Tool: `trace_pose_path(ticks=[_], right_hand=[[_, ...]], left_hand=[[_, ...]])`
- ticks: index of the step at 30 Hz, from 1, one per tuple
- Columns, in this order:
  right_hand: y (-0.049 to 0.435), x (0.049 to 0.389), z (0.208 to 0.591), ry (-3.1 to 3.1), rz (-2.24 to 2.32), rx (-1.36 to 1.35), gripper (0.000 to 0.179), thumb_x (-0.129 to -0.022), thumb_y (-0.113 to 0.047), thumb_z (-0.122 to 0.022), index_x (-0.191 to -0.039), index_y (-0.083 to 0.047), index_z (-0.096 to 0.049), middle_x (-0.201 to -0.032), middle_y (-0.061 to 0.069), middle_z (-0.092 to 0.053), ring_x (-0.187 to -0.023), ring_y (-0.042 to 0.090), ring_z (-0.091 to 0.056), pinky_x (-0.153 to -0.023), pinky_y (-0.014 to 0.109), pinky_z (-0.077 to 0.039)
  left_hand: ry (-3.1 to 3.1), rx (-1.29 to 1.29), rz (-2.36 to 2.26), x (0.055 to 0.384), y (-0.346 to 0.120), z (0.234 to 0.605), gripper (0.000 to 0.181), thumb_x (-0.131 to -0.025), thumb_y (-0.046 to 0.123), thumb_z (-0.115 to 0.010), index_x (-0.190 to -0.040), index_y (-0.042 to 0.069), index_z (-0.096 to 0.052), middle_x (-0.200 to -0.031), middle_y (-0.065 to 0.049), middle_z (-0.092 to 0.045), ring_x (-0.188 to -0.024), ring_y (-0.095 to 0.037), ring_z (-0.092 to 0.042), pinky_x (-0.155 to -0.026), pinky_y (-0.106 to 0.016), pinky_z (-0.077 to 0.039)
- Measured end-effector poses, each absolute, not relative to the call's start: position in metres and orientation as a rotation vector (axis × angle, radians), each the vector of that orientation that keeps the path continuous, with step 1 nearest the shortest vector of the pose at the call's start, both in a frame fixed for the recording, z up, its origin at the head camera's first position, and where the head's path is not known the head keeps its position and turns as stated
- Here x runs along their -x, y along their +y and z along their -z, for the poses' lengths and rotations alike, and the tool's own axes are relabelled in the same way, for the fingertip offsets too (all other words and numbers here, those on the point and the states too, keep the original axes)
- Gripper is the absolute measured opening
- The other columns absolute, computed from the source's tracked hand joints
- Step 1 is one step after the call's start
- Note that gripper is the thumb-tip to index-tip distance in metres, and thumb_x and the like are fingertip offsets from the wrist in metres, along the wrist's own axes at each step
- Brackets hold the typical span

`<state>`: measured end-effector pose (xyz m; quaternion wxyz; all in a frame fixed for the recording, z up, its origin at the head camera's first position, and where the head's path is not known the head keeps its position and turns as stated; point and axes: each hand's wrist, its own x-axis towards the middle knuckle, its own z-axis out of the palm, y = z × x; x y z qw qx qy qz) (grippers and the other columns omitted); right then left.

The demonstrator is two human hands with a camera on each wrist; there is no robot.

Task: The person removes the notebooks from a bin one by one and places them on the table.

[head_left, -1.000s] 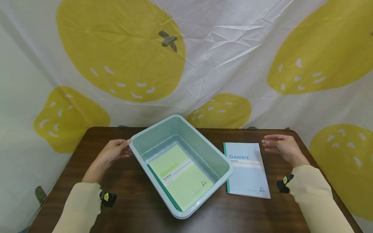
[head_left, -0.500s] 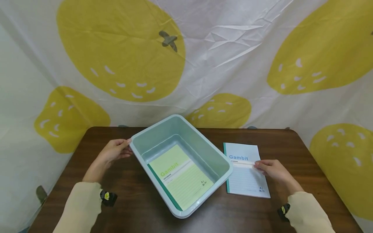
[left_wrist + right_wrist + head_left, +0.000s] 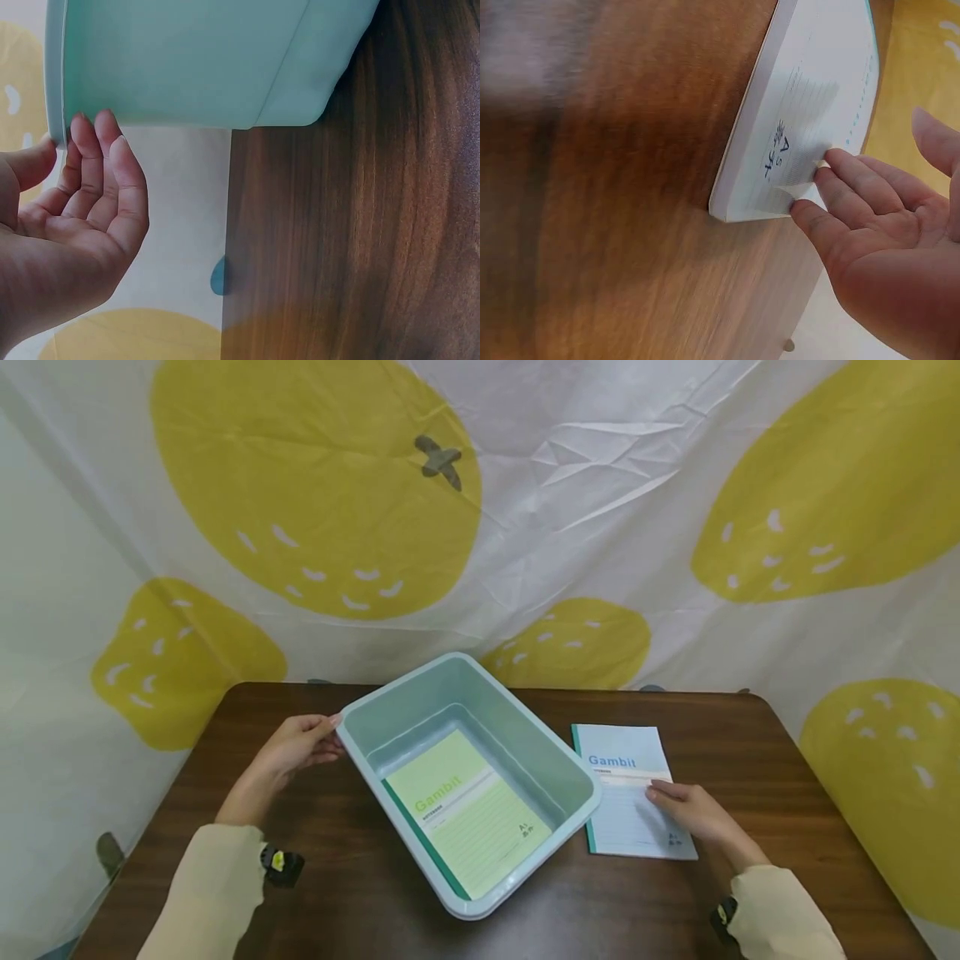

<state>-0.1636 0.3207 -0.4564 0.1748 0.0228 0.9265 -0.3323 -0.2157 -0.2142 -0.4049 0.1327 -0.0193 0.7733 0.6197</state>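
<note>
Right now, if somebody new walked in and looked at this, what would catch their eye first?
Probably the big yellow fruit shapes on the white cloth behind the table. Next, the pale green tub near the middle, its left corner pinched by the left hand, with a green notebook inside. Then the blue notebook to its right, the right hand at its right edge.
</note>
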Motion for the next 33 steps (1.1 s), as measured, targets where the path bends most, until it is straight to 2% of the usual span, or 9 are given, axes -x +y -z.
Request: trace_pose_path(ticks=[12, 18, 28, 33], right_hand=[[0.315, 0.203, 0.461, 2.621, 0.98, -0.126, 0.058, -0.095, -0.039, -0.044, -0.132, 0.006, -0.039, -0.134, 0.03, -0.034, -0.124, 0.048, -0.028, -0.097, 0.06, -0.027], [0.312, 0.221, 0.462, 2.577, 0.997, -0.188, 0.058, -0.096, -0.038, -0.044, -0.134, 0.005, -0.037, -0.137, 0.031, -0.03, -0.125, 0.048, -0.026, -0.098, 0.06, -0.024], [0.31, 0.23, 0.462, 2.572, 1.015, -0.236, 0.056, -0.096, -0.036, -0.043, -0.135, 0.005, -0.036, -0.138, 0.031, -0.028, -0.126, 0.047, -0.025, -0.099, 0.058, -0.024], [0.312, 0.229, 0.46, 2.557, 1.043, -0.242, 0.061, -0.095, -0.04, -0.043, -0.135, 0.004, -0.035, -0.139, 0.031, -0.026, -0.127, 0.047, -0.023, -0.1, 0.059, -0.023]], left_hand=[[2.262, 0.08, -1.778, 0.215, -0.214, 0.404, 0.036, -0.098, 0.021, -0.043, -0.105, -0.014, -0.05, -0.076, -0.005, -0.059, -0.076, -0.018, -0.061, -0.067, -0.025, -0.053], [2.257, 0.088, -1.779, 0.216, -0.214, 0.404, 0.036, -0.098, 0.021, -0.044, -0.104, -0.014, -0.051, -0.077, -0.005, -0.059, -0.075, -0.017, -0.06, -0.068, -0.026, -0.053], [2.263, 0.07, -1.781, 0.216, -0.214, 0.404, 0.036, -0.098, 0.019, -0.043, -0.104, -0.015, -0.05, -0.075, -0.005, -0.058, -0.074, -0.017, -0.06, -0.065, -0.024, -0.052], [2.263, 0.081, -1.781, 0.216, -0.213, 0.404, 0.035, -0.098, 0.019, -0.043, -0.104, -0.014, -0.05, -0.076, -0.005, -0.058, -0.075, -0.018, -0.06, -0.066, -0.025, -0.053]])
